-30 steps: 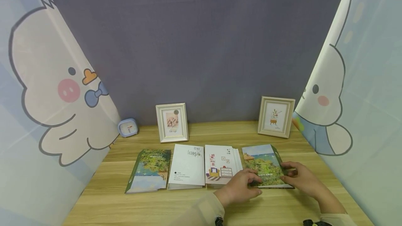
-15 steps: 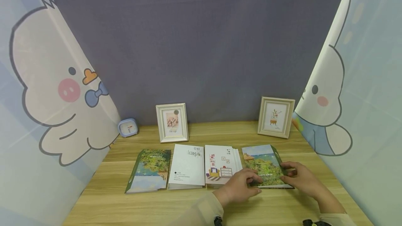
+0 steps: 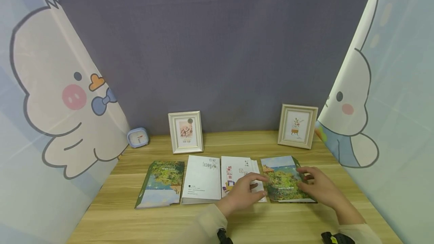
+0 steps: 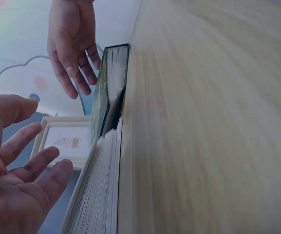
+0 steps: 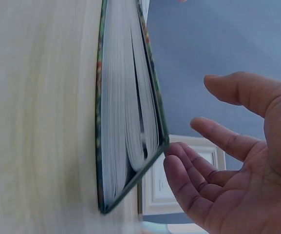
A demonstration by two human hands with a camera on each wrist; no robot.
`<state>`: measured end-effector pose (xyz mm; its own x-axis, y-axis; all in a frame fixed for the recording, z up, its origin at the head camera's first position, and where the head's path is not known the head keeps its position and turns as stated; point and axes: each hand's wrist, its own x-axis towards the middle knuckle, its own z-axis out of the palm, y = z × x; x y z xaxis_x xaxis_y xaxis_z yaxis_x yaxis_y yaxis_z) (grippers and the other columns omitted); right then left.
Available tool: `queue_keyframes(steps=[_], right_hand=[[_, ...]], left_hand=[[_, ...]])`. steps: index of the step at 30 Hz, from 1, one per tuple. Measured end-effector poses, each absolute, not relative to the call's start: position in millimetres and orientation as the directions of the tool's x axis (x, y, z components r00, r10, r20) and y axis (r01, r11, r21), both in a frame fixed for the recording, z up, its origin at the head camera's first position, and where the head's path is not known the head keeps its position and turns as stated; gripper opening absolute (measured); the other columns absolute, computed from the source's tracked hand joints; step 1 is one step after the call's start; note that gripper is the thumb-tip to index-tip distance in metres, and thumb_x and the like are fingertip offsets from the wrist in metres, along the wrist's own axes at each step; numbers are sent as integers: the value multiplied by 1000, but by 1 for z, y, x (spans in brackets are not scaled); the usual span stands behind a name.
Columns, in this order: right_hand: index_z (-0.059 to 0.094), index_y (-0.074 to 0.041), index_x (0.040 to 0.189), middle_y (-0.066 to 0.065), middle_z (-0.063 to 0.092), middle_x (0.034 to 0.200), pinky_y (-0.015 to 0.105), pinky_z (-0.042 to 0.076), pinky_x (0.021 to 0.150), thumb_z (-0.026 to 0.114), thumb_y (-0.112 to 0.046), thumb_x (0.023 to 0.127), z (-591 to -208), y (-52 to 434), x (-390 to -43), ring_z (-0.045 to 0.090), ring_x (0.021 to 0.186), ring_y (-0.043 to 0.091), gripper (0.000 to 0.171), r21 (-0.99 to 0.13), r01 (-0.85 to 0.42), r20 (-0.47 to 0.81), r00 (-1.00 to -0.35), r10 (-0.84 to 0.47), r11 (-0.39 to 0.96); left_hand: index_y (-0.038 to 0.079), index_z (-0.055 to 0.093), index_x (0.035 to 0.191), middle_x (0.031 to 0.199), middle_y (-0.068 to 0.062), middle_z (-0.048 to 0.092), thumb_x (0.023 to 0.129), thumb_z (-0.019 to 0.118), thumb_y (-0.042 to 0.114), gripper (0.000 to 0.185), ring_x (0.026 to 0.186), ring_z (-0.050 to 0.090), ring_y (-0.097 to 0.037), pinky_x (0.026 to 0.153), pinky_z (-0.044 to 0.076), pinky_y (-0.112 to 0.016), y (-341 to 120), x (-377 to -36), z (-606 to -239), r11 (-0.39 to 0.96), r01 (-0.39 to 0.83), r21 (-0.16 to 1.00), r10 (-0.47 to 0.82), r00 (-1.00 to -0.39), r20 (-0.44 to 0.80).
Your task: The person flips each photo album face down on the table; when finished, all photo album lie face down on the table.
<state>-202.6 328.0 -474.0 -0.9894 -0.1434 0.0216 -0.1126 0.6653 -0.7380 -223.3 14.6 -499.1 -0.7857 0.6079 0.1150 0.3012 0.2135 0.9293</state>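
A photo album (image 3: pixel 283 180) with a painted seaside-and-trees cover lies at the right end of a row on the table. My right hand (image 3: pixel 320 187) hovers at its right edge, fingers loosely spread; in the right wrist view the fingertips are close to the album's green spine (image 5: pixel 150 168). Over the white album with a room drawing (image 3: pixel 237 165) is my left hand (image 3: pixel 242 195), fingers apart and holding nothing, covering part of that cover. The left wrist view shows both hands above the albums' page edges (image 4: pixel 99 180).
Further left lie a white album with Chinese lettering (image 3: pixel 202 180) and another painted album (image 3: pixel 162 183). Behind stand two picture frames (image 3: pixel 185 148) and a small blue clock (image 3: pixel 138 138). A grey cloth (image 3: pixel 217 55) hangs at the back, printed curtains on both sides.
Both hands have come off the right-hand painted album. The left has moved left over the room-drawing album; the right has lifted slightly back and up. The albums stay in place.
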Motion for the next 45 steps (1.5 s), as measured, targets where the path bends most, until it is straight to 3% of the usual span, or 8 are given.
queue_keyframes(steps=[4, 8, 11, 17, 24, 27, 34, 45], right_hand=[[57, 1, 145, 29, 50, 141, 49, 61, 84, 76, -23, 99, -476, 319, -207, 58, 121, 47, 56, -734, -143, 52, -986, -156, 664], [57, 1, 144, 28, 51, 141, 53, 58, 91, 76, -21, 99, -475, 310, -208, 59, 120, 45, 54, -735, -183, 87, -980, -176, 653], [57, 1, 144, 28, 50, 141, 49, 60, 87, 76, -20, 98, -474, 304, -208, 60, 119, 44, 53, -745, -199, 103, -977, -184, 637], [55, 0, 145, 27, 49, 142, 51, 59, 90, 78, -18, 97, -476, 291, -210, 59, 122, 49, 56, -763, -214, 112, -973, -202, 610], [55, -2, 146, 23, 53, 140, 59, 54, 98, 77, -16, 97, -477, 273, -215, 57, 125, 51, 55, -740, -275, 174, -960, -220, 613], [56, -3, 145, 22, 54, 138, 62, 52, 100, 77, -13, 97, -477, 265, -217, 57, 125, 49, 54, -739, -305, 203, -951, -234, 601], [57, -5, 144, 18, 54, 139, 61, 51, 102, 78, -11, 95, -479, 242, -220, 57, 126, 47, 53, -754, -303, 191, -950, -246, 584], [59, -6, 144, 16, 56, 137, 60, 53, 100, 82, -17, 93, -485, 214, -221, 59, 124, 45, 57, -750, -292, 164, -952, -260, 593]], left_hand=[[25, 65, 137, 150, 4, 52, 103, 71, 22, 35, 141, 51, -32, 103, 52, -26, 3, -225, -499, 194, 280, 940, 575, -809, 122], [20, 66, 137, 151, -1, 54, 102, 72, 20, 35, 142, 50, -26, 108, 50, -30, -7, -228, -502, 194, 321, 927, 542, -823, 172], [15, 65, 138, 150, -6, 55, 102, 72, 16, 37, 142, 48, -18, 116, 43, -36, -14, -228, -504, 199, 362, 911, 523, -825, 214], [13, 65, 139, 147, -5, 59, 99, 75, 14, 41, 141, 50, -19, 119, 40, -40, -26, -223, -504, 213, 402, 890, 480, -837, 263], [7, 61, 141, 148, -5, 58, 99, 74, 11, 44, 152, 34, -38, 120, 37, -42, -42, -223, -506, 196, 409, 891, 420, -857, 301], [5, 61, 141, 150, -5, 57, 98, 73, 9, 45, 153, 31, -39, 120, 37, -44, -48, -222, -508, 184, 383, 905, 383, -876, 293], [5, 61, 140, 150, -13, 57, 97, 74, 6, 46, 146, 45, -33, 121, 34, -46, -61, -218, -507, 151, 368, 917, 309, -899, 310], [-3, 55, 143, 152, -19, 52, 97, 72, 0, 50, 147, 41, -38, 121, 34, -49, -76, -224, -518, 78, 360, 930, 239, -912, 333]])
